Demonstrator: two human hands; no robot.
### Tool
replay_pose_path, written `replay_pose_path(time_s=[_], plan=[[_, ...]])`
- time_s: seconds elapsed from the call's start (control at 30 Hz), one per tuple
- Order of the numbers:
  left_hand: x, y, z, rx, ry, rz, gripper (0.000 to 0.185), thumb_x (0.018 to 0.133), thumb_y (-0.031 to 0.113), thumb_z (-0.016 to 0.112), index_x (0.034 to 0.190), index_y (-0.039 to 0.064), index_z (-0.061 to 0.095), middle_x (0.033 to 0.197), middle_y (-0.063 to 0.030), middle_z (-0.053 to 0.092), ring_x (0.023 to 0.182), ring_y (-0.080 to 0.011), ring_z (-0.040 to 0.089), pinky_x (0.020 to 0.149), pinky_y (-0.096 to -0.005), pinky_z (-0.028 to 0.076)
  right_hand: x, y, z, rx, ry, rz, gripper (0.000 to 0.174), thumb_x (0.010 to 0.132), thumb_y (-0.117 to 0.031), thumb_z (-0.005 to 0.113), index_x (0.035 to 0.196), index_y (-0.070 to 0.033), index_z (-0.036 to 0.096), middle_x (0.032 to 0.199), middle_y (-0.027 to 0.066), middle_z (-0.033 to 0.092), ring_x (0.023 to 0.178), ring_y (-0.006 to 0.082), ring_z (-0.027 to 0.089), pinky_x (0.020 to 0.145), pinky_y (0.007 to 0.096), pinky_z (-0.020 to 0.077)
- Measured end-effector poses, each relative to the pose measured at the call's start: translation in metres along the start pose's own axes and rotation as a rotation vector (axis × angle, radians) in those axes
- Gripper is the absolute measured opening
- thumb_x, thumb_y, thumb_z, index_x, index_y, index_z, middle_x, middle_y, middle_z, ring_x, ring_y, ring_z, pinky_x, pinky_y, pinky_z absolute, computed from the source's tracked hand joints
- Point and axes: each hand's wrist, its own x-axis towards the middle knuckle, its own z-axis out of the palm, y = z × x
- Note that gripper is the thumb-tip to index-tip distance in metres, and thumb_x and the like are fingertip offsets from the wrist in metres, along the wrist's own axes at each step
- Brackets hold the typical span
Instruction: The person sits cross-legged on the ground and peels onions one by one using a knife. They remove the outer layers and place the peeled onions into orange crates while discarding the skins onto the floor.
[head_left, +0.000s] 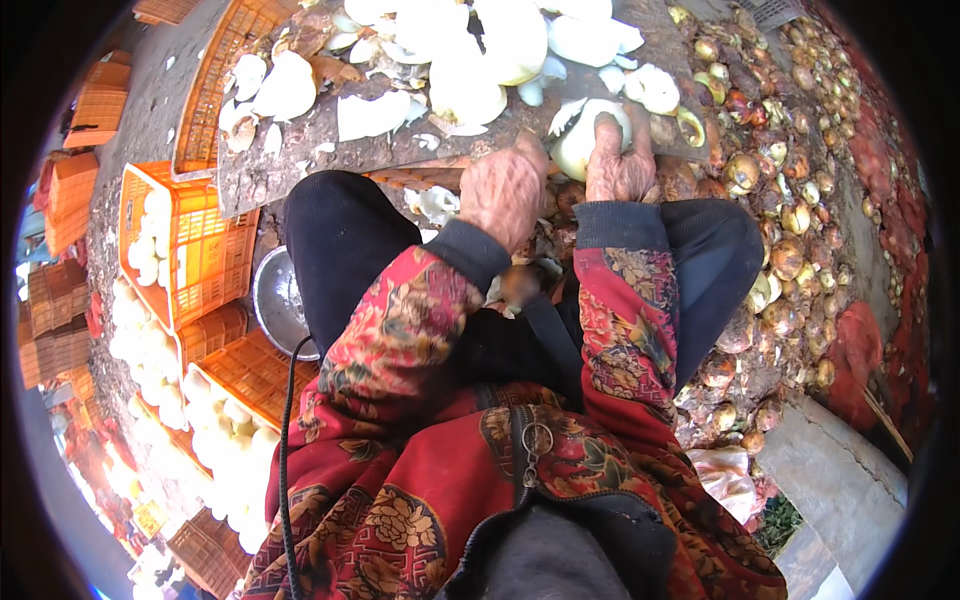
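Note:
A pale peeled onion (577, 150) rests at the near edge of a dirty board (352, 154). My right hand (621, 161) grips it from its right side, thumb on top. Close by on the left, my left hand (504, 191) is curled with the knuckles up; its fingertips are hidden, and whether it holds something cannot be told. Bright peeled onions (469, 82) and cut layers of white onion (369, 116) lie over the board beyond both hands. A curved piece of onion skin (690, 127) lies right of the gripped onion.
Unpeeled onions (787, 259) cover the ground at the right. On the left stand an orange plastic crate (176, 247) with peeled onions, more crates and a metal bowl (281, 300) beside my left knee. A black cord (285, 450) runs down my left side.

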Motion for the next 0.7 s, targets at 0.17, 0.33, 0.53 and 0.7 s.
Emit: replay_pose_path(time_s=[0.17, 0.33, 0.53, 0.7], plan=[[0.005, -0.028, 0.04, -0.092, 0.046, -0.055, 0.013, 0.082, 0.007, 0.058, 0.092, -0.001, 0.055, 0.073, -0.0166, 0.066, 0.066, -0.0292, 0.068, 0.057, -0.037, 0.055, 0.007, 0.005, 0.001, 0.374, -0.031, 0.226, 0.052, 0.086, -0.038, 0.054, 0.126, -0.005, 0.051, 0.104, 0.0172, 0.064, 0.089, 0.0312, 0.066, 0.068, 0.0382, 0.0548], [0.0, -0.043, 0.041, -0.429, 0.016, -0.104, 0.029, 0.08, 0.018, 0.066, 0.095, -0.004, 0.056, 0.076, -0.0237, 0.064, 0.073, -0.036, 0.066, 0.066, -0.0414, 0.055, 0.019, 0.016, -0.009, 0.546, -0.238, 0.454, 0.052, 0.09, -0.043, 0.045, 0.123, -0.002, 0.048, 0.104, 0.0178, 0.062, 0.08, 0.0323, 0.067, 0.051, 0.0409, 0.0566], [0.006, -0.057, 0.062, -0.81, 0.089, -0.134, 0.029, 0.079, 0.019, 0.068, 0.085, -0.007, 0.056, 0.079, -0.0299, 0.061, 0.079, -0.0437, 0.062, 0.069, -0.0458, 0.05, 0.002, -0.012, -0.004, 0.422, -0.283, 0.376, 0.062, 0.085, -0.031, 0.063, 0.136, -0.002, 0.042, 0.106, 0.02, 0.061, 0.074, 0.0247, 0.067, 0.057, 0.0316, 0.0596], [0.005, -0.08, 0.048, -0.668, 0.087, -0.001, 0.021, 0.08, 0.017, 0.064, 0.093, 0.002, 0.063, 0.083, -0.0233, 0.061, 0.082, -0.0392, 0.06, 0.073, -0.0433, 0.048, 0.013, 0.015, -0.004, -0.003, -0.473, -0.325, 0.082, 0.069, -0.025, 0.082, 0.14, -0.011, 0.042, 0.122, 0.0194, 0.058, 0.114, 0.0337, 0.056, 0.094, 0.0401, 0.0484]])
